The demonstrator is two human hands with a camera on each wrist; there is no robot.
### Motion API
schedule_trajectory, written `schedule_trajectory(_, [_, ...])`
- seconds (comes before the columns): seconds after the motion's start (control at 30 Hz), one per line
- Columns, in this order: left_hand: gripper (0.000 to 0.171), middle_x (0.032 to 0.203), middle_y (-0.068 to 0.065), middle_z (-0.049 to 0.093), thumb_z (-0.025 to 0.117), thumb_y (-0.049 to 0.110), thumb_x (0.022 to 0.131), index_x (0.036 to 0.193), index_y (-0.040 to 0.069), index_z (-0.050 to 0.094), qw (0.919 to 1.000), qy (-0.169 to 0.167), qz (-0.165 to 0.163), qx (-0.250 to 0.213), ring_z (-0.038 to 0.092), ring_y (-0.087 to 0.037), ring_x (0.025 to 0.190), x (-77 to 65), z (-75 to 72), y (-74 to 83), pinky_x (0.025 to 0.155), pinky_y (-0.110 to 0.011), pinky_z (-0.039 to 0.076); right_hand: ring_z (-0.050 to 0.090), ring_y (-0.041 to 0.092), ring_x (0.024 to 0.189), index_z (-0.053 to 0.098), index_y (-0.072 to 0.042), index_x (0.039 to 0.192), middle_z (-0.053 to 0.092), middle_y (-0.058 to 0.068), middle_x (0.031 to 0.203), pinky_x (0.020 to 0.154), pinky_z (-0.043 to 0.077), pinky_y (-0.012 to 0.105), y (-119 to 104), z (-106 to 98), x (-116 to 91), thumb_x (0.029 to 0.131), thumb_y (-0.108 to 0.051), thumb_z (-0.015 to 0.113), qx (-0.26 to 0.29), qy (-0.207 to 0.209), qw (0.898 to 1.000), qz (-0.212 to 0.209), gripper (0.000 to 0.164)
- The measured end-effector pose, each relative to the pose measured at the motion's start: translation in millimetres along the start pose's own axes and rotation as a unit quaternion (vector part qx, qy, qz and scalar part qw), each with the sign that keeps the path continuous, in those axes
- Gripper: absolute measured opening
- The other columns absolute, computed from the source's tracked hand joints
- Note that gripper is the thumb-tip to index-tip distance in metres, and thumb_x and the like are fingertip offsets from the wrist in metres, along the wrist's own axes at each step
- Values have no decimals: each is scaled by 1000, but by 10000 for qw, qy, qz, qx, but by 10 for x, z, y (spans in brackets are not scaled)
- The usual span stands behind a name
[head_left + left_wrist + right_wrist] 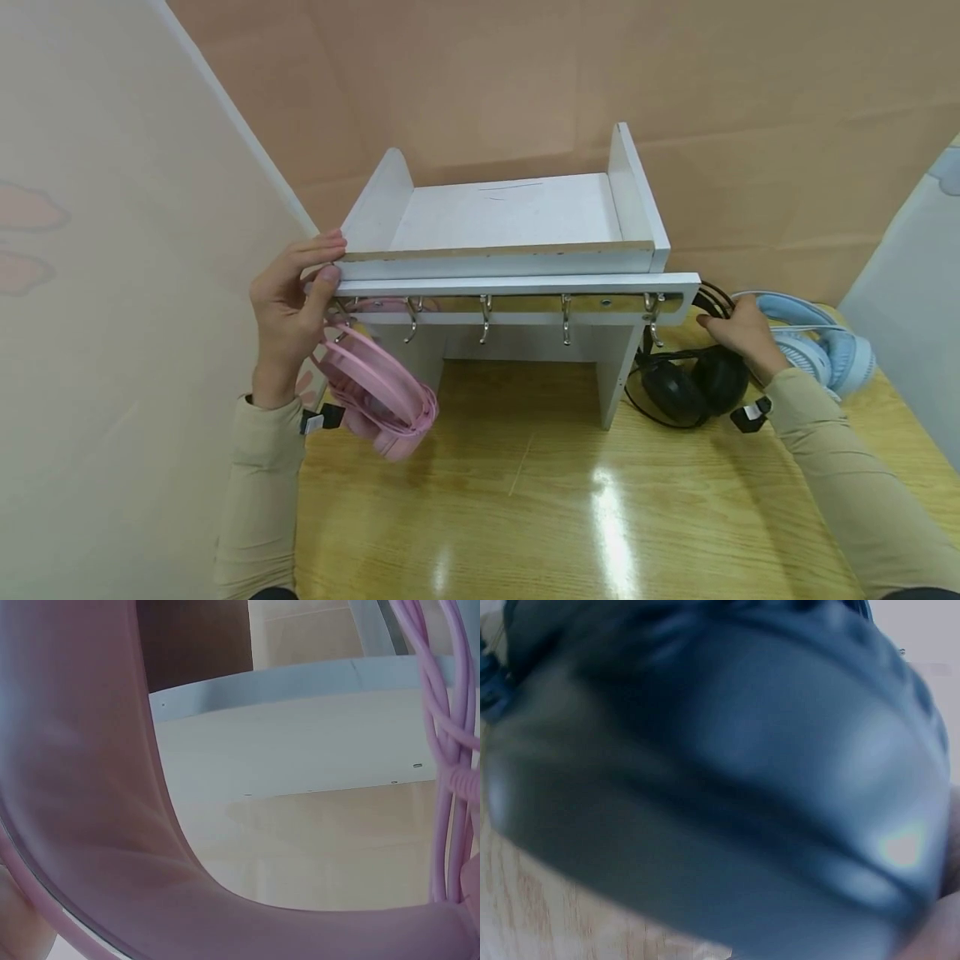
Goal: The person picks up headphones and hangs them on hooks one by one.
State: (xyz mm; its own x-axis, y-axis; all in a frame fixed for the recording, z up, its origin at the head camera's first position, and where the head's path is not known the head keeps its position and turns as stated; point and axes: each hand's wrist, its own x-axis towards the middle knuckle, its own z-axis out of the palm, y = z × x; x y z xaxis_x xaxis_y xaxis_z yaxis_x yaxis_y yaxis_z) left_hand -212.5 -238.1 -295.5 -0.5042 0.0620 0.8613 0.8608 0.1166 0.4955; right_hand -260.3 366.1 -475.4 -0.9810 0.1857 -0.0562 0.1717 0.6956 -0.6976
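Head view: your right hand (pixel 742 333) grasps black round-cupped headphones (pixel 671 392) beside the white wooden rack (pixel 502 268); your left hand (pixel 288 300) grips its left corner above pink plastic headphones (pixel 386 383). Apparently pick-up; next calls for lifting toward a curved silver hook (pixel 656 323).

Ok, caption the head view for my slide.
Left hand on rack above pink headphones; right hand gripping black headphones.
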Motion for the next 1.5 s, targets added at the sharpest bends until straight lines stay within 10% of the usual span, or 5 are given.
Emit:
schedule_trajectory(0.47, [22, 118, -10, 79, 70, -1, 97, 109, -20, 71, 10000, -15, 11, -10, 72, -26, 125, 5, -33, -80, 110, -33, 58, 69, 15, 65, 55, 1, 113, 69, -2, 74, 60, 55, 31, -114, -132, -151, 102, -54, 63, 421, -365, 9982, 206, 57])
schedule_trajectory(0.9, [22, 119, -12, 79, 70, -1, 97, 108, -20, 71, 9999, -16, 15, -110, 72, -26, 124, 13, 14, -86, 108, -33, 59, 52, 18, 56, 62, -6, 94, 57, -3, 67, 55, 45, 36, -165, -253, -313, 112, -31, 50, 1243, -642, 9900, -165, 32])
schedule_trajectory(1.2, [22, 119, -12, 79, 69, -1, 97, 108, -20, 71, 10000, 31, 52, 31, 72, -25, 123, 25, 1, -82, 110, -33, 58, 49, 18, 52, 60, -7, 77, 52, -3, 58, 52, 42, 33, -205, -264, -500, 106, -12, 47, 1701, -130, 9853, -123, 32])
schedule_trajectory(1.33, [21, 118, -11, 79, 69, -2, 97, 108, -20, 71, 10000, 52, 62, 14, 72, -25, 123, 30, -3, -74, 113, -35, 56, 42, 18, 49, 57, -11, 71, 44, -2, 54, 48, 33, 38, -204, -256, -575, 106, -8, 46, 2318, 28, 9726, -185, 37])
schedule_trajectory(1.5, [21, 117, -10, 80, 69, -2, 97, 108, -20, 71, 10000, 43, 65, 14, 72, -25, 123, 29, 2, -74, 113, -35, 56, 37, 13, 44, 62, -10, 72, 43, -4, 54, 50, 18, 43, -194, -232, -665, 104, 2, 43, 3652, 156, 9303, -289, 39])
